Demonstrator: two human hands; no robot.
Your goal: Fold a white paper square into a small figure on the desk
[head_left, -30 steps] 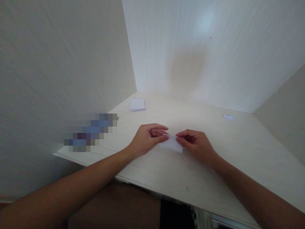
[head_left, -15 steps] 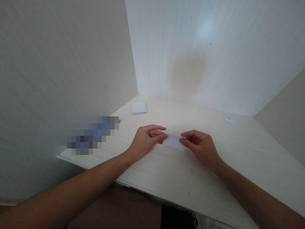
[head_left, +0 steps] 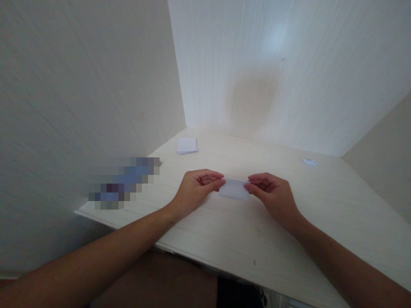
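Observation:
Between my two hands is a small white piece of paper (head_left: 234, 190), its long side running left to right above the table. My left hand (head_left: 202, 185) pinches its upper left corner between thumb and fingers. On the opposite side, my right hand (head_left: 269, 188) grips the upper right corner in the same way, thumb toward me. The fingertips behind the paper are partly hidden. Whether the sheet is folded I cannot tell.
A small stack of white paper squares (head_left: 187, 145) lies at the table's back left. Some white paper scraps (head_left: 310, 162) are at the back right. A pixelated blue object (head_left: 128, 182) is by the left wall. Walls enclose the white table (head_left: 212, 231) at the left, back and right.
The right hand has shifted slightly right along the paper, and its fingers have closed nearer the corner. My left fingers have drawn closer to the thumb.

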